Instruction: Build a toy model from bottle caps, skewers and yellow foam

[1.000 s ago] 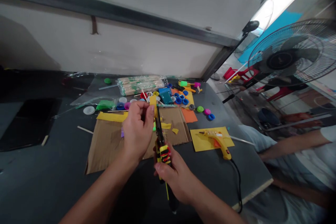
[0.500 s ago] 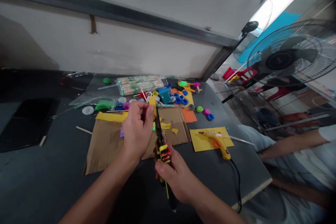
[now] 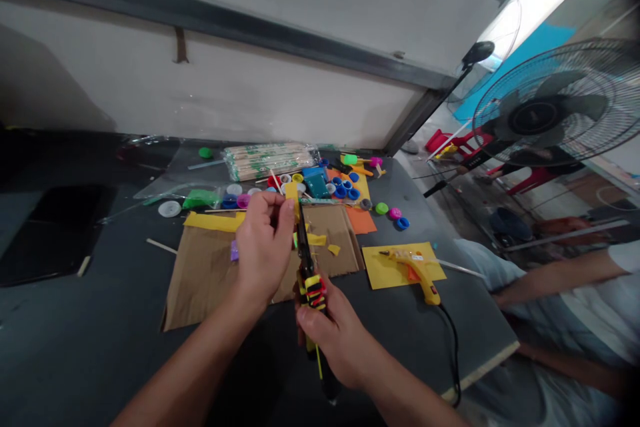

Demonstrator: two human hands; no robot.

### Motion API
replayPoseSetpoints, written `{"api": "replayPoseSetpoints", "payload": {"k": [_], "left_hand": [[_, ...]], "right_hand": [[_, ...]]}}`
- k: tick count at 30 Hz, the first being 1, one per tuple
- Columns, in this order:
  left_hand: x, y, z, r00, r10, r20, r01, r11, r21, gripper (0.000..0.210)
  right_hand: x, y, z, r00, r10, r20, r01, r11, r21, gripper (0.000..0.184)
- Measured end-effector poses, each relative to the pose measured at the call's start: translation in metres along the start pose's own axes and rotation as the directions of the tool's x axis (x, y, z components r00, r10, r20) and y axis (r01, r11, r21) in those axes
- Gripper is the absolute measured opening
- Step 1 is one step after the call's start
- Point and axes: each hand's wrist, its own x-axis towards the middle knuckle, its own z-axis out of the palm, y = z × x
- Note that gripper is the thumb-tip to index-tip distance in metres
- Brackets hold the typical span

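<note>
My left hand [image 3: 265, 240] pinches a small yellow strip [image 3: 292, 191] between thumb and fingers. In my right hand [image 3: 335, 330] is a pair of scissors [image 3: 305, 250] with dark blades and black-and-yellow handles, pointing away from me. Their blades lie against the right edge of the strip; whether they are parted is hard to see. Beneath both hands lies a flat brown cardboard sheet [image 3: 200, 287]. It carries a longer yellow strip [image 3: 213, 221], a purple piece [image 3: 234, 251] and small yellow scraps [image 3: 334, 249].
A yellow glue gun [image 3: 417, 267] rests on a yellow sheet [image 3: 375, 273] at the right. Behind the cardboard are bottle caps [image 3: 346, 188] and bagged wooden sticks [image 3: 273, 161]. A dark tablet-like slab [image 3: 45, 233] lies left. Beyond the table's right edge are a person [image 3: 575, 293] and a fan [image 3: 555, 103].
Both hands, the scissors and the yellow strip stay almost where they were. The whole view has shifted very slightly.
</note>
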Motion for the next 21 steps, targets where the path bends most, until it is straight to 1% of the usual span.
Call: {"api": "replayPoseSetpoints", "payload": {"k": [3, 6, 9, 12, 16, 21], "left_hand": [[0.0007, 0.0002, 0.0000, 1.000, -0.021, 0.007, 0.021, 1.000, -0.020, 0.016], [0.0017, 0.0008, 0.0002, 0.999, -0.043, 0.031, 0.045, 0.998, -0.050, 0.017], [0.0020, 0.0023, 0.0006, 0.995, -0.059, 0.078, 0.064, 0.996, -0.063, 0.019], [0.0020, 0.0037, 0.0006, 0.992, -0.053, 0.111, 0.056, 0.998, -0.028, 0.025], [0.0025, 0.0039, 0.0002, 0.995, -0.041, 0.093, 0.040, 0.999, 0.007, 0.027], [0.0023, 0.0036, 0.0005, 0.996, -0.035, 0.077, 0.036, 0.999, -0.008, 0.026]], "right_hand": [[0.0001, -0.0013, -0.0007, 1.000, -0.008, 0.017, 0.008, 1.000, 0.001, 0.022], [0.0001, -0.0038, -0.0015, 1.000, -0.008, 0.008, 0.008, 1.000, -0.011, 0.024], [-0.0002, -0.0045, -0.0022, 1.000, 0.005, -0.012, -0.005, 1.000, -0.017, 0.021], [-0.0002, -0.0035, -0.0028, 1.000, 0.003, -0.007, -0.003, 1.000, 0.005, 0.016], [0.0003, -0.0030, -0.0037, 1.000, -0.014, 0.010, 0.014, 1.000, 0.003, 0.013], [0.0011, -0.0029, -0.0042, 0.999, -0.032, 0.013, 0.032, 0.999, -0.005, 0.014]]}}
